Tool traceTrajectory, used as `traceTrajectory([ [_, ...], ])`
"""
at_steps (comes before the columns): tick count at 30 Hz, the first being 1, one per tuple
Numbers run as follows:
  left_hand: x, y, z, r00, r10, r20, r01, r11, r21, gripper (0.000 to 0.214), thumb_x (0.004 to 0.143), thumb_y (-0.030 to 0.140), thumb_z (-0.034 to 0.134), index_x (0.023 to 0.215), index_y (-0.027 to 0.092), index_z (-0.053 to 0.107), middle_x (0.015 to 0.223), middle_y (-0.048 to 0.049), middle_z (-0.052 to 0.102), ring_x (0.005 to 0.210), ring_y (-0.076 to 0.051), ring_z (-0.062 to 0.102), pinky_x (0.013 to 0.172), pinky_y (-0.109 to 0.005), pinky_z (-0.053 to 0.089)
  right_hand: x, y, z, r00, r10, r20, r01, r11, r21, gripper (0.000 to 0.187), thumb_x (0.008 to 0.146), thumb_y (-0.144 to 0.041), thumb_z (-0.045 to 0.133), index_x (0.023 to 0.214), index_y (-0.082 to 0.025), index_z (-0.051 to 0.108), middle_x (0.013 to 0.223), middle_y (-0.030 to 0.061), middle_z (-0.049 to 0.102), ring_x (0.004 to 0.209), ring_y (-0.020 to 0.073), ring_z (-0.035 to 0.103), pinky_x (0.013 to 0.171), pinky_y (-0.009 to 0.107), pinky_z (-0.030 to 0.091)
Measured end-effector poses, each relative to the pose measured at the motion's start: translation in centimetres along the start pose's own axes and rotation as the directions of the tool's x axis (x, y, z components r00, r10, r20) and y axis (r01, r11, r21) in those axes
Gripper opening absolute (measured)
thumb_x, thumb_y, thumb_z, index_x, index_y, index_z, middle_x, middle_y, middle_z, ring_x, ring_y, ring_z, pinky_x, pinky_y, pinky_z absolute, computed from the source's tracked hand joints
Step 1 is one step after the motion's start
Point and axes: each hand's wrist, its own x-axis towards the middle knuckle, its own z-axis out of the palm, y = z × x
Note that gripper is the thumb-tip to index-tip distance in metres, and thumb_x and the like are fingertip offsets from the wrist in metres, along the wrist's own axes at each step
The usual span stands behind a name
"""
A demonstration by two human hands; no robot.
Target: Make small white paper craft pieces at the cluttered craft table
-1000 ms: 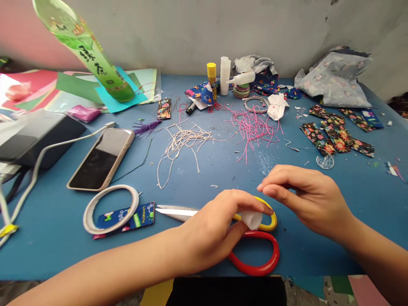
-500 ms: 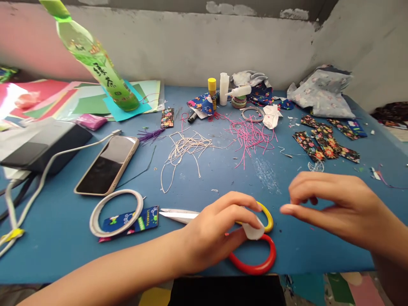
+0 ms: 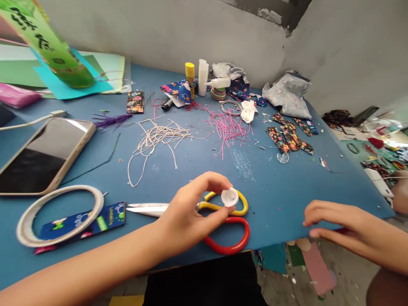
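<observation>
The left hand [image 3: 188,212] is pinching a white cup-like piece [image 3: 229,199], partly hiding the scissors [image 3: 228,250]; the right hand [image 3: 353,225] is holding its fingers slightly apart.

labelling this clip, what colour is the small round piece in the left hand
The small round piece is white, best seen in the head view.

Left hand [image 3: 191,210] pinches small white cup [image 3: 230,198] over scissors [image 3: 228,250]; right hand [image 3: 353,225] loosely curled near blue table [image 3: 280,191] edge
</observation>
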Motion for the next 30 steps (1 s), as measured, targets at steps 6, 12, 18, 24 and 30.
traceTrajectory([
  [6,0.4,-0.1,0.0,0.979,0.203,0.0,-0.202,0.973,0.11,0.011,0.082,0.009,0.066,0.088,0.016,0.059,0.093,-0.006,0.065,0.085,-0.013,0.064,0.077,-0.024,0.053,6.5,-1.4,2.3,0.999,0.046,-0.025,-0.037,0.957,0.289,0.028,0.087,-0.033,0.065,0.113,-0.024,0.062,0.103,0.004,0.069,0.089,0.0154,0.065,0.08,0.026,0.053],
  [12,0.6,-0.4,-0.8,0.913,0.406,-0.046,-0.385,0.891,0.24,0.01,0.087,0.014,0.063,0.097,0.015,0.062,0.094,-0.0077,0.067,0.085,-0.012,0.066,0.077,-0.021,0.055,12.0,-2.1,6.1,0.991,-0.121,-0.05,0.123,0.736,0.666,0.025,0.084,-0.021,0.067,0.109,-0.021,0.069,0.102,0.003,0.074,0.087,0.0129,0.069,0.075,0.02,0.055],
  [18,0.2,-0.1,-0.8,0.906,0.418,0.062,-0.415,0.853,0.316,0.013,0.093,0.014,0.052,0.095,0.013,0.065,0.095,-0.0086,0.067,0.084,-0.012,0.066,0.075,-0.019,0.055,12.2,-1.0,7.6,0.907,-0.259,-0.332,0.414,0.695,0.587,0.023,0.084,-0.01,0.064,0.101,-0.023,0.071,0.088,0.001,0.074,0.078,0.0108,0.068,0.072,0.02,0.054],
  [24,0.3,0.2,-1.1,0.897,0.424,0.126,-0.435,0.796,0.421,0.012,0.087,0.019,0.063,0.098,0.014,0.066,0.099,-0.0101,0.066,0.086,-0.016,0.064,0.074,-0.026,0.055,12.1,-0.3,7.7,0.827,-0.364,-0.429,0.546,0.702,0.457,0.02,0.09,-0.012,0.059,0.106,-0.02,0.068,0.089,0.0052,0.074,0.082,0.0125,0.068,0.077,0.025,0.054],
  [30,0.5,0.9,-1.5,0.941,0.269,0.207,-0.335,0.839,0.43,0.013,0.091,0.018,0.057,0.095,0.016,0.069,0.084,-0.0042,0.061,0.068,-0.011,0.054,0.059,-0.021,0.044,12.1,0.2,7.2,0.84,-0.408,-0.358,0.531,0.756,0.384,0.015,0.092,-0.016,0.057,0.101,-0.015,0.068,0.083,0.008,0.073,0.08,0.0139,0.068,0.073,0.026,0.055],
])
